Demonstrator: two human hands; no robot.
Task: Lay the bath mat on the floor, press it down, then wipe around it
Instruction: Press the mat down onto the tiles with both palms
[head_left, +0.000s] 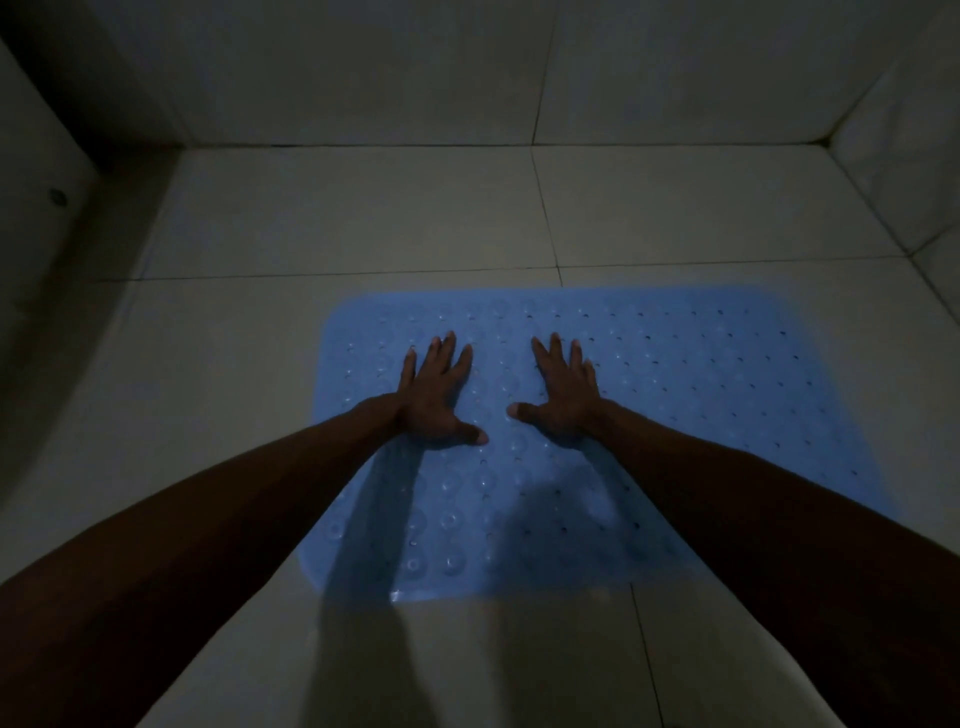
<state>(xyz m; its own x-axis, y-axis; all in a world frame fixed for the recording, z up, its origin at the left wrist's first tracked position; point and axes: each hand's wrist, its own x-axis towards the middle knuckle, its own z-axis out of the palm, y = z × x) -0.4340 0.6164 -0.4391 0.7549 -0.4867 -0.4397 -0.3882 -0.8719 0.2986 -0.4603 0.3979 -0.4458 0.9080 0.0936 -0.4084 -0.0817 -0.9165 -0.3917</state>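
Note:
A light blue bath mat with rows of small holes and suction cups lies flat on the pale tiled floor. My left hand presses flat on the mat's left half, fingers straight and spread. My right hand presses flat a little to the right of it, fingers also spread, thumb pointing toward the left hand. Both forearms reach in from the bottom corners and cast shadows over the mat's near part. No cloth is in view.
The room is dim. Tiled walls rise at the back and on the right. A dark raised ledge with a small round fitting runs along the left. Bare floor tiles surround the mat on the far, left and near sides.

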